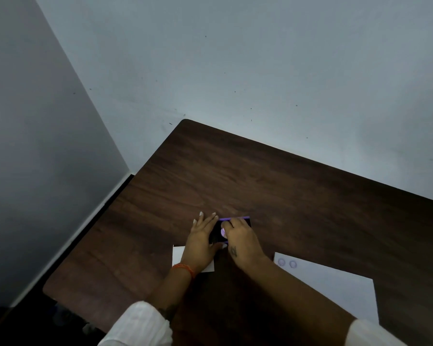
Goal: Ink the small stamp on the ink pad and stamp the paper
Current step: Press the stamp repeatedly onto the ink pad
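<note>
While the small stamp (223,232) sits pressed down onto the dark ink pad (235,222), most of it is hidden; only a pale violet rounded part shows beneath the fingers of the right hand (240,242), which closes around it from above. From that grip I judge that the stamp stands roughly upright, long axis vertical and face down on the pad, though its body is too covered to be sure.

The left hand (202,239) lies flat with fingers spread, resting against the pad's left edge and grasping nothing. Its wrist covers part of a small white card (178,254).

Risks, as I judge them: a tilted press would ink the face unevenly and leave a partial ring. If the left hand lifts too soon, the pad could skid on the smooth wooden table (260,176). The paper (335,290) lies well apart to the right and already bears two violet ring prints (287,263), so a careless carry could smudge or overlap those.
</note>
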### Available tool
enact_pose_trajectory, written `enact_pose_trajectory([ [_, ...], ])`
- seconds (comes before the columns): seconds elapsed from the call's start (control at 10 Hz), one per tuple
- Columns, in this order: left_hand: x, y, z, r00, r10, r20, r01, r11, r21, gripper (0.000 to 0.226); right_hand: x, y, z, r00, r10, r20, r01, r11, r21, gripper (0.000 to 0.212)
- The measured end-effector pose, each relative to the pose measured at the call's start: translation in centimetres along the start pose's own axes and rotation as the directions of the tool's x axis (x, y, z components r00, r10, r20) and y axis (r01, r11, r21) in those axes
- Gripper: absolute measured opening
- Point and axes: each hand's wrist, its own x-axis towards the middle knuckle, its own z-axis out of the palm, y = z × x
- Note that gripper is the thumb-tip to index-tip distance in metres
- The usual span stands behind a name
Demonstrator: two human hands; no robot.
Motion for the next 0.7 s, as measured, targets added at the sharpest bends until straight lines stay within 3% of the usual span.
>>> enact_pose_trajectory([
  [0.1, 0.0, 0.1, -0.1, 1.0, -0.006, 0.019, 0.006, 1.0, 0.004, 0.072, 0.3, 0.7, -0.7, 0.994, -0.094, 0.052, 0.096, 0.995, -0.033, 0.039],
  [0.2, 0.1, 0.3, -0.2, 0.999, -0.017, 0.029, 0.017, 1.0, -0.009, 0.072, 0.5, 0.6, -0.7, 0.995, -0.085, 0.044, 0.087, 0.996, -0.03, 0.036],
  [0.4, 0.2, 0.3, -0.4, 0.999, -0.018, 0.029, 0.018, 1.0, -0.025, 0.073, 1.0, 1.5, -1.8, 0.998, 0.005, -0.066, 0.009, 0.977, 0.213, 0.018],
  [0.5, 0.2, 0.2, -0.3, 1.0, -0.016, 0.018, 0.017, 1.0, -0.026, 0.074, 1.0, 1.6, -1.3, 0.997, -0.071, -0.044, 0.074, 0.994, 0.085, 0.021],
  [0.7, 0.2, 0.0, -0.2, 1.0, -0.008, 0.018, 0.009, 0.999, -0.044, 0.073, 1.5, 0.8, -0.7, 1.0, 0.02, -0.007, -0.02, 1.0, 0.012, 0.035],
])
